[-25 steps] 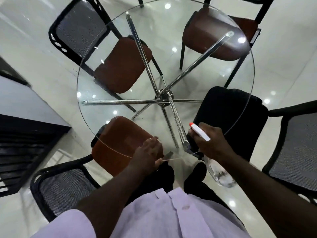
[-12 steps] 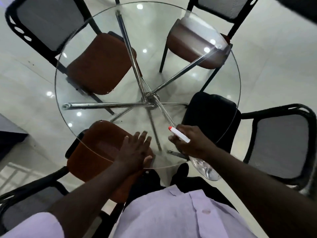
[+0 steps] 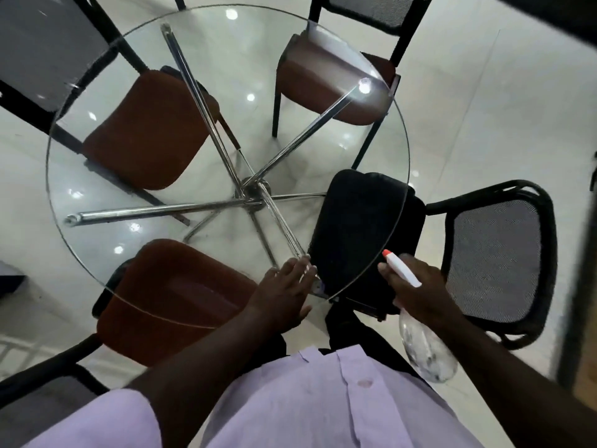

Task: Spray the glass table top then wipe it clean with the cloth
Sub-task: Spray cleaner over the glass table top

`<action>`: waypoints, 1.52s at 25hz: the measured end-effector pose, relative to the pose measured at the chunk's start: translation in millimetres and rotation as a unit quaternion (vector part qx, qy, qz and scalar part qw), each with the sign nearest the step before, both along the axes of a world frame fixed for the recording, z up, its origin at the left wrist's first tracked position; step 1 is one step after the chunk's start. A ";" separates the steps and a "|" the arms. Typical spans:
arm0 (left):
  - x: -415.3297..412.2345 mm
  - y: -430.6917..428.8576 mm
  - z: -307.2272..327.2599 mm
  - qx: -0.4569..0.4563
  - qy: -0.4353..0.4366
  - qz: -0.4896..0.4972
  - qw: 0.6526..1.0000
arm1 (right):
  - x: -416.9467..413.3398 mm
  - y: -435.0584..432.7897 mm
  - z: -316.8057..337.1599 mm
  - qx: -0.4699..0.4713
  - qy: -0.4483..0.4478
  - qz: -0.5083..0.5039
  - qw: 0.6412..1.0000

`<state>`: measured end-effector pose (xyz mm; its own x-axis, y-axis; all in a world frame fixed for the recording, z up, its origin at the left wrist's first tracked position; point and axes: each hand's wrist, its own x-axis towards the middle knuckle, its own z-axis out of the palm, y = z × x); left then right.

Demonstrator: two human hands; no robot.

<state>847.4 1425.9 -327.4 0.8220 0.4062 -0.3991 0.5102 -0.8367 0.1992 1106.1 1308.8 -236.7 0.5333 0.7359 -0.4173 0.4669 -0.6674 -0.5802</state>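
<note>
Right hand swung right off table, spray bottle gripped

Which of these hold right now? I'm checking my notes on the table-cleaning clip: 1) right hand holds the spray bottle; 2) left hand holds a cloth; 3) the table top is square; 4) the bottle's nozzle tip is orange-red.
1) True: the right hand grips the spray bottle.
2) False: the left hand lies open and flat on the glass table top; no cloth shows.
3) False: the top is round.
4) True: the nozzle tip is orange-red.
</note>
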 end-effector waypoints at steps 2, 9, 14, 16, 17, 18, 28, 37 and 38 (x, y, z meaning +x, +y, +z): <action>19.9 -1.0 -0.6 -0.012 0.011 0.042 0.999 | 17.3 11.5 -10.9 0.025 0.027 0.028 0.999; 68.5 -39.0 20.2 -0.039 0.077 0.179 0.980 | 83.9 72.2 -33.6 0.115 0.114 0.067 0.985; 95.7 -72.4 31.9 -0.070 0.061 0.261 0.961 | 108.7 75.0 -35.5 0.079 0.094 0.093 0.988; 95.9 -82.6 34.9 -0.087 0.071 0.267 0.957 | 106.3 48.3 -36.2 0.060 0.111 0.094 0.988; 93.9 -85.6 36.9 -0.100 0.071 0.274 0.954 | 104.0 32.3 -38.7 0.051 0.138 0.098 0.984; 91.4 -89.0 39.2 -0.117 0.064 0.283 0.950 | 100.6 14.8 -37.9 0.044 0.158 0.108 0.980; 77.1 -145.6 106.6 -0.065 -0.179 0.267 0.945 | 80.5 -140.5 71.6 0.303 0.045 0.080 0.948; 202.6 -206.1 223.0 0.008 -0.304 0.127 0.944 | 171.4 -261.2 167.2 0.436 0.018 -0.045 0.899; 220.2 -211.0 227.5 0.006 -0.300 0.118 0.947 | 189.6 -269.7 166.9 0.444 0.009 -0.054 0.894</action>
<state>1067.7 1214.8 -99.9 0.7850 0.6084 0.1166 0.4812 -0.7174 0.5039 1295.8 1039.1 -69.8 0.6198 0.7262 0.2974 0.4133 0.0201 -0.9104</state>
